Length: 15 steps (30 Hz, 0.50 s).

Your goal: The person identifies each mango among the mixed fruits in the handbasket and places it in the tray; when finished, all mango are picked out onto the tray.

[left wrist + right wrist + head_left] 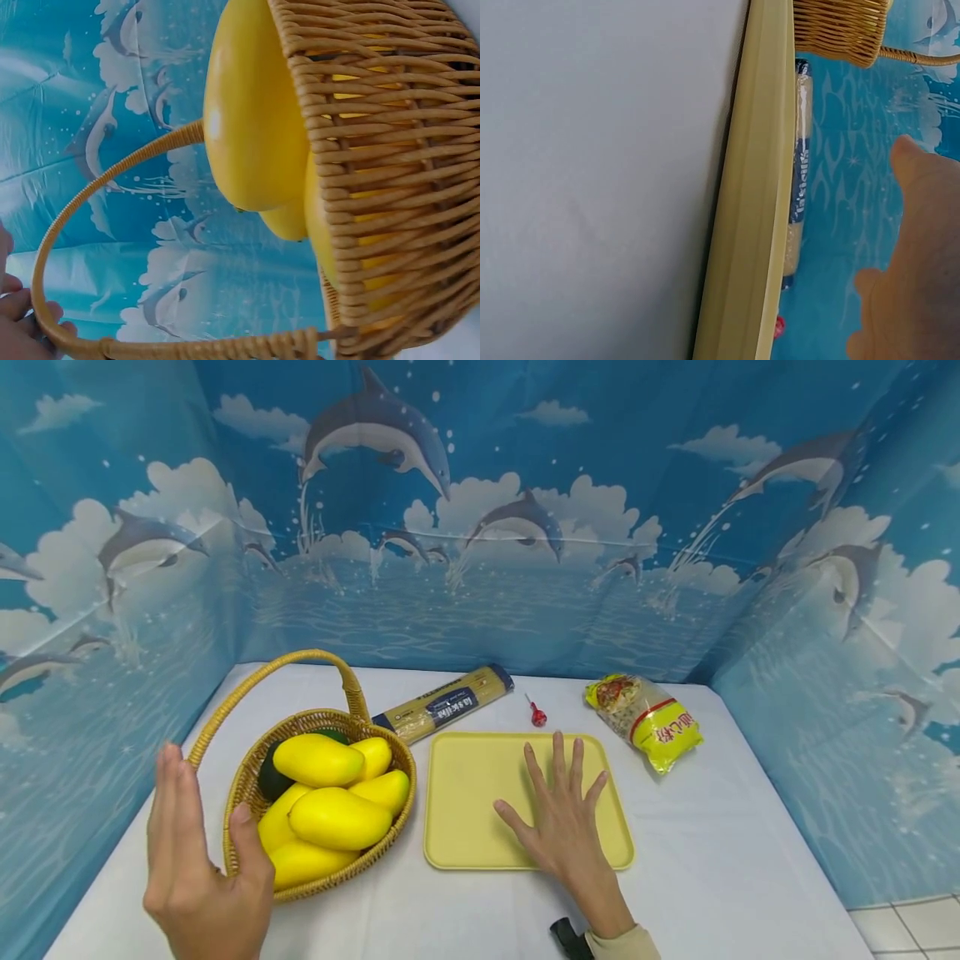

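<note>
My left hand point(206, 860) is raised beside the wicker basket point(405, 793), its fingers straight and the thumb apart. In the left wrist view its fingertips point(30, 322) overlap the basket's arched handle point(49, 240); whether they touch it I cannot tell. Yellow mangoes point(341, 818) fill the basket, and a dark green fruit point(273, 777) sits partly hidden behind them. With fingers spread wide, my right hand point(562, 827) is palm down over the yellow tray point(472, 802). The right wrist view shows this hand raised above the tray rim point(757, 187).
Behind the tray lie a long packet of noodles point(450, 702) and a small red thing on a thin stick point(537, 717). A yellow-labelled clear food bag point(648, 718) lies at the back right. A dolphin-print curtain point(487, 593) surrounds the white-covered table point(720, 827).
</note>
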Each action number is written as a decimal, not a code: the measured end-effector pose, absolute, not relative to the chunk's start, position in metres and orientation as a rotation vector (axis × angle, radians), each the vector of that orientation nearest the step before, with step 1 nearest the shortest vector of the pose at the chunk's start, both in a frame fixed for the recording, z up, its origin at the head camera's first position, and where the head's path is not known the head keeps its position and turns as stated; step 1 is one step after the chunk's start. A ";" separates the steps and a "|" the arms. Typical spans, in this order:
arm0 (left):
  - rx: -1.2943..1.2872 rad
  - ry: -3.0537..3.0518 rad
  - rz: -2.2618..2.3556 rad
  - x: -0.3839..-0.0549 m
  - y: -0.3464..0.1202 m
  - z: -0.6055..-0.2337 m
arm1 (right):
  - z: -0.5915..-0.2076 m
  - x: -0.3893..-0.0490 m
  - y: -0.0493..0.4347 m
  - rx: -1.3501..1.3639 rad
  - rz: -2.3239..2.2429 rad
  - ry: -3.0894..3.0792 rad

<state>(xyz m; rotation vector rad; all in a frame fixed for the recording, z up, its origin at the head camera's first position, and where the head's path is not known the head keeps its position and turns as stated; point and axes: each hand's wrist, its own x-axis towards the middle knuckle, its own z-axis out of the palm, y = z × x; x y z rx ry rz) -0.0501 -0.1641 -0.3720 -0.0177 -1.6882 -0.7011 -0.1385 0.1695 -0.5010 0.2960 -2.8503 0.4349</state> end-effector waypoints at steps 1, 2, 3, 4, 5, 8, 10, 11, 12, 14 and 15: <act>0.001 -1.682 -0.698 -0.050 -0.165 -0.373 | -0.501 -0.139 0.170 0.297 0.431 -2.851; 0.026 -1.687 -0.691 -0.050 -0.166 -0.374 | -0.501 -0.139 0.170 0.297 0.430 -2.855; 0.049 -1.685 -0.691 -0.049 -0.166 -0.374 | -0.501 -0.140 0.171 0.298 0.431 -2.859; 0.071 -1.684 -0.692 -0.048 -0.167 -0.375 | -0.501 -0.140 0.171 0.300 0.435 -2.862; 0.089 -1.681 -0.694 -0.047 -0.168 -0.376 | -0.501 -0.141 0.171 0.301 0.433 -2.866; 0.107 -1.668 -0.702 -0.046 -0.170 -0.378 | -0.501 -0.142 0.172 0.303 0.432 -2.869; 0.094 -1.653 -0.716 -0.046 -0.173 -0.382 | -0.501 -0.142 0.173 0.301 0.431 -2.863; 0.087 -1.657 -0.722 -0.046 -0.175 -0.384 | -0.501 -0.142 0.174 0.299 0.429 -2.862; 0.079 -1.652 -0.732 -0.046 -0.177 -0.386 | -0.501 -0.142 0.174 0.298 0.428 -2.861; 0.064 -1.631 -0.756 -0.046 -0.180 -0.392 | -0.501 -0.141 0.175 0.296 0.432 -2.862; 0.058 -1.619 -0.773 -0.045 -0.182 -0.394 | -0.502 -0.141 0.175 0.298 0.433 -2.863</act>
